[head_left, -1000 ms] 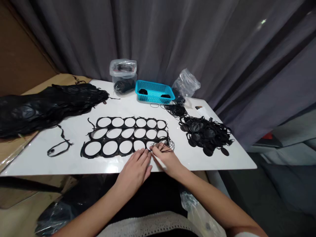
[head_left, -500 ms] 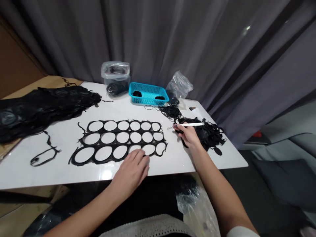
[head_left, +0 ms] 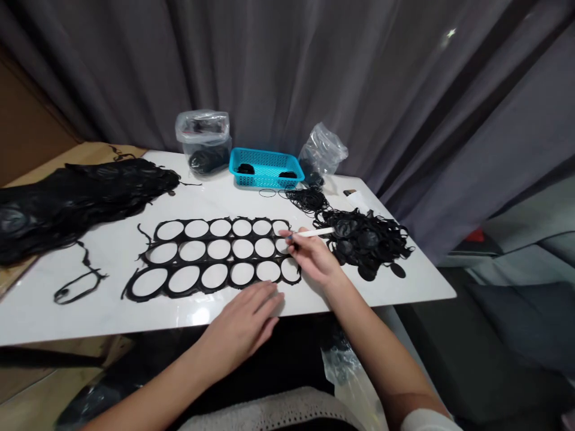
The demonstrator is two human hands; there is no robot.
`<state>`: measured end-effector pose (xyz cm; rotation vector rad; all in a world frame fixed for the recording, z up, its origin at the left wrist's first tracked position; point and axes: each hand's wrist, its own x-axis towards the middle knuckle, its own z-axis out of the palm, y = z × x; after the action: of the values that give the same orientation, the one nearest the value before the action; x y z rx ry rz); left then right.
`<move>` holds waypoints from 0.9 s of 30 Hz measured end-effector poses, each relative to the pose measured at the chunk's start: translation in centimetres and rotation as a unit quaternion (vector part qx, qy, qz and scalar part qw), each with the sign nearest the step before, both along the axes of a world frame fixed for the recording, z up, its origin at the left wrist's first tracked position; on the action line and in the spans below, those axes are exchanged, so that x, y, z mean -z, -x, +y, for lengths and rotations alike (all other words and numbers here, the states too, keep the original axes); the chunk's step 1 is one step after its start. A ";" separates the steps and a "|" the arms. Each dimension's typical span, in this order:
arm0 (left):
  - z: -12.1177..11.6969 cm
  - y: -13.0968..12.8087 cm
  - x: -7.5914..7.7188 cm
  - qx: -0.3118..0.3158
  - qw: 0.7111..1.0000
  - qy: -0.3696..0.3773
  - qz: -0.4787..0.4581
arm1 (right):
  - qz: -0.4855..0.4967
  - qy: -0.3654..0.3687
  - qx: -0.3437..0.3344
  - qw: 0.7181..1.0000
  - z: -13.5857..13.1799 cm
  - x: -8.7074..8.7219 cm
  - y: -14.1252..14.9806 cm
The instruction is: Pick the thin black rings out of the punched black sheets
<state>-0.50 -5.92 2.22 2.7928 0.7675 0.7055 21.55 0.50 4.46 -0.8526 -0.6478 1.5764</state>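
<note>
At the near edge of the white table [head_left: 404,293], I am seeing the left hand [head_left: 245,323] lying palm down, its fingers loosely parted; its fingertips are reaching the lower row of the black web [head_left: 229,275], though I cannot tell whether they are touching it. The right hand [head_left: 309,254] is pinching a slim white tool [head_left: 318,232] between thumb and fingers, its fingertips lying over the web's right end. The web, showing three rows of six round openings, is extending mostly leftward from both hands. White tabletop is showing as a narrow strip between the web and the near edge, around the near right corner, and as a wider band beyond the web. Towards the right edge I am viewing a scrap pile [head_left: 371,242]; towards the left, a black loop [head_left: 64,293] is lying apart from the web, and a dark heap [head_left: 90,197] is spreading across the left edge. Farther off, a ring tangle [head_left: 308,200] is lying before a blue basket [head_left: 266,181], which is standing at the far edge between a lined container [head_left: 204,158] and a clear bag [head_left: 326,146].
</note>
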 end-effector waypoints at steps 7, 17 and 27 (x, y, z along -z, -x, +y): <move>-0.7 5.0 1.8 -0.114 0.989 -0.087 0.035 | -0.387 -0.150 -0.146 0.898 -2.5 1.7 5.9; -1.4 5.1 2.9 -0.103 0.991 -0.087 0.015 | -0.463 -0.200 -0.142 0.852 -3.2 2.3 6.8; -1.3 5.2 3.1 -0.103 0.992 -0.072 -0.003 | -0.674 -0.410 -0.134 0.600 -2.2 2.5 6.1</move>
<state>-5.67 -7.27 -0.85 2.8630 1.0567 0.8335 15.50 -1.69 2.00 -1.1020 -2.4392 0.3401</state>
